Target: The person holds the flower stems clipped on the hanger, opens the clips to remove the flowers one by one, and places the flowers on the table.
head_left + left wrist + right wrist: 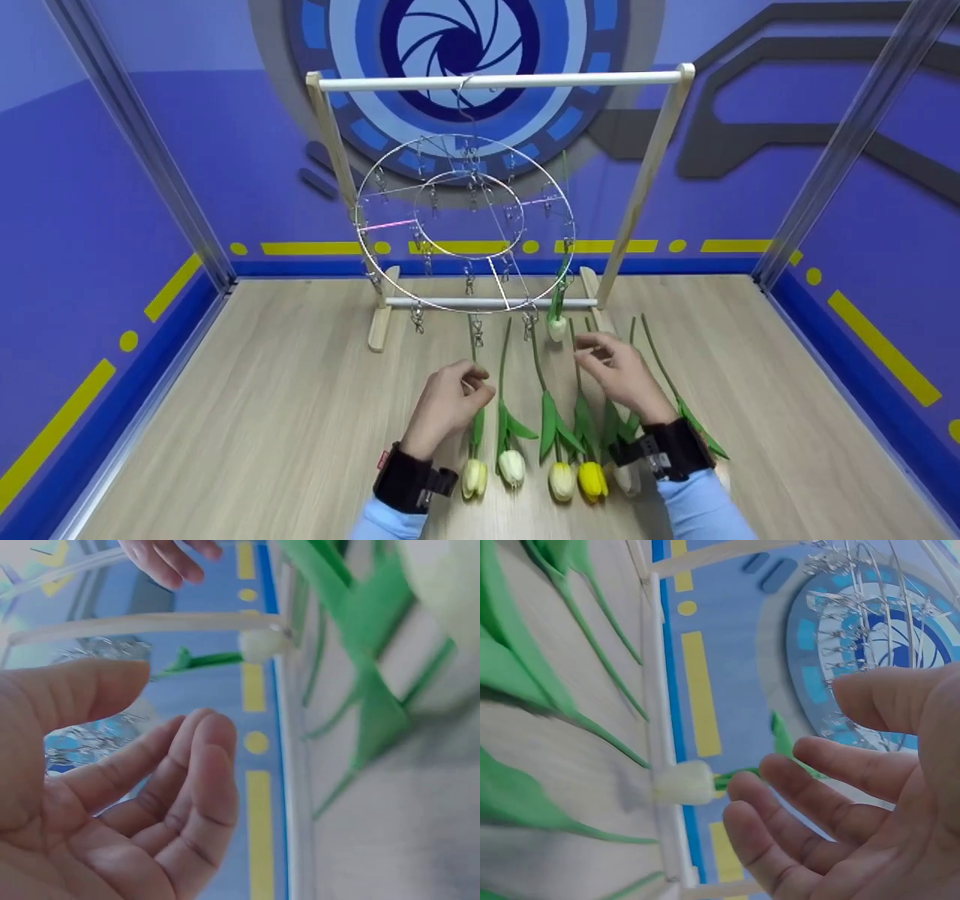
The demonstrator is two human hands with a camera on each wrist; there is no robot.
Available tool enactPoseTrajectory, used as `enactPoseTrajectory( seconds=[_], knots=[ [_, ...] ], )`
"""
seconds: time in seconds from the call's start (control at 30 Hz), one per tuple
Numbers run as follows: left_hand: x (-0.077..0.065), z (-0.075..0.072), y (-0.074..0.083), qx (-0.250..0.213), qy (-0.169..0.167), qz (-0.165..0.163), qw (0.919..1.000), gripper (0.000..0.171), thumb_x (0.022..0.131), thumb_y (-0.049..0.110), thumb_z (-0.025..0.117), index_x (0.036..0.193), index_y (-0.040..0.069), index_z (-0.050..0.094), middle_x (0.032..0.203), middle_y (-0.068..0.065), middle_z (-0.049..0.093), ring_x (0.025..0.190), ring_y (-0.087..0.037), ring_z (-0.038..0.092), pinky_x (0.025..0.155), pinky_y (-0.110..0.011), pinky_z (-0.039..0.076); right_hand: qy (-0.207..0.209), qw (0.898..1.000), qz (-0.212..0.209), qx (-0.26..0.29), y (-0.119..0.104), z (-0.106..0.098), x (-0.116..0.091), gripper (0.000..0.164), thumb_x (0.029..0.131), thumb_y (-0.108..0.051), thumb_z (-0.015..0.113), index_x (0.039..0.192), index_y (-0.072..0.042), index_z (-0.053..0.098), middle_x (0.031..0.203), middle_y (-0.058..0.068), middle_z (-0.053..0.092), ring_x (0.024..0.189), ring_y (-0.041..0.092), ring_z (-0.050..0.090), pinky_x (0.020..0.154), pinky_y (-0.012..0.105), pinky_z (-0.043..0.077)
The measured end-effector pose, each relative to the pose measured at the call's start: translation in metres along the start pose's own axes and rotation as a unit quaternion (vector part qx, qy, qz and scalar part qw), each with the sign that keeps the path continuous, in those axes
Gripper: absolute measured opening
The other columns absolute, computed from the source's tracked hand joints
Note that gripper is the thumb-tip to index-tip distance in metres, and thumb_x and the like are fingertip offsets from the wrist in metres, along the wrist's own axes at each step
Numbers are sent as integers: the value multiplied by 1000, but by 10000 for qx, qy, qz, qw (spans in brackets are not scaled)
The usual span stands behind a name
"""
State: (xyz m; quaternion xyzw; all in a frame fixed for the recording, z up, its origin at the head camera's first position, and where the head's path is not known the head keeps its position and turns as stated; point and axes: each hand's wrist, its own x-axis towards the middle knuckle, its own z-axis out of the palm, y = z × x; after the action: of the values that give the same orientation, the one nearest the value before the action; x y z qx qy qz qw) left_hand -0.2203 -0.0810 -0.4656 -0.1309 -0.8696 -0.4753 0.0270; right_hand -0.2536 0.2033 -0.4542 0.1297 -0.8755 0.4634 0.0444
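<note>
My left hand [450,397] hovers over the stems of the tulips at the left of the row, fingers loosely bent and holding nothing. Nothing is in my right hand [619,371] either; its fingers are relaxed, just right of a white tulip [556,328] that hangs head down from the round clip hanger [508,307]. In the right wrist view that tulip's bloom [686,782] shows beyond the fingertips. Several tulips lie on the table, blooms toward me, among them a yellow tulip [592,480] and a white tulip [511,467]. My right wrist partly covers another pale tulip [627,480].
A wooden rack [649,172] stands at the back of the table [262,420], the hanger hooked over its white top bar [570,79]. Several metal clips [418,319] dangle around both rings. Blue printed walls [180,165] enclose the back and sides.
</note>
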Motion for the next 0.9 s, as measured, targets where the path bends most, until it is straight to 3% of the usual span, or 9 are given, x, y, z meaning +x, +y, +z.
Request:
enactPoseTrajectory(
  seconds=[0.17,0.27,0.43,0.57,0.7,0.9],
  knots=[
    [-3,-4,17,-467,-3,473,9978,29,94,14,69,119,0,70,104,-9,71,93,-23,67,85,-38,56,224,9997,-12,106,-5,-21,19,31,105,-11,60,131,4,65,122,20,68,103,28,65,85,33,54],
    [-3,-9,26,-683,-54,539,9962,34,95,16,69,126,0,68,112,-13,71,98,-25,68,87,-38,56,259,9995,-62,185,-8,-30,31,31,106,-13,58,132,3,65,120,20,68,102,30,66,79,26,54],
    [0,-17,36,-902,-78,572,9943,39,96,16,70,131,0,65,125,-16,68,107,-29,67,91,-44,55,320,9982,-255,442,-14,-40,50,33,107,-13,57,133,6,63,121,23,68,101,30,66,82,23,53],
    [0,-18,40,-985,-28,677,9928,41,97,15,69,134,0,63,132,-19,65,113,-35,65,93,-48,54,425,9917,-282,1180,-20,-45,69,32,106,-9,57,132,9,62,121,23,67,96,20,67,80,22,55],
    [-3,-18,45,-1005,29,703,9924,40,97,15,70,135,2,64,134,-19,63,115,-36,64,91,-44,54,357,9826,-218,1807,-26,-46,88,36,105,-8,57,136,10,58,128,25,64,97,16,68,80,22,57],
    [-8,-18,52,-1027,-32,720,9921,40,97,14,70,134,2,64,132,-18,64,110,-34,65,89,-40,56,423,9817,118,1852,-29,-50,111,46,105,-9,55,149,2,49,151,22,51,109,23,64,85,25,56]
  ],
)
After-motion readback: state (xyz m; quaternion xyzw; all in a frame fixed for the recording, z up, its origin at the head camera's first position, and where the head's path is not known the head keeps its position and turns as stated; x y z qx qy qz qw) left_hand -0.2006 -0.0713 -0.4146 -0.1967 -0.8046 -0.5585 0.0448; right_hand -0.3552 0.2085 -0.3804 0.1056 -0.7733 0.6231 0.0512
